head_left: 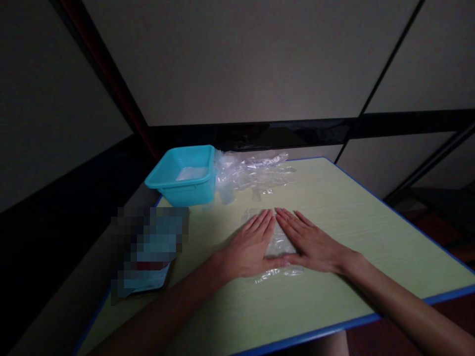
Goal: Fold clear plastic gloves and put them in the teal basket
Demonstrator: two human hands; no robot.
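A clear plastic piece, perhaps a thin disposable glove or bag (279,241), lies flat on the table under both palms. My left hand (250,247) rests on its left part, fingers stretched out and pointing away from me. From the right, my right hand (309,242) lies flat on it too, its fingers straight. The two thumbs meet near the plastic's front edge, and the index fingertips almost touch at the back. Much of the plastic is hidden beneath the hands.
A turquoise basin (180,190) with something white inside stands at the table's back left. Beside it spreads a heap of crumpled clear plastic (256,170). A pixelated flat object (156,247) lies at the left edge. The pale table (356,212) has blue edging; a wall panel rises behind.
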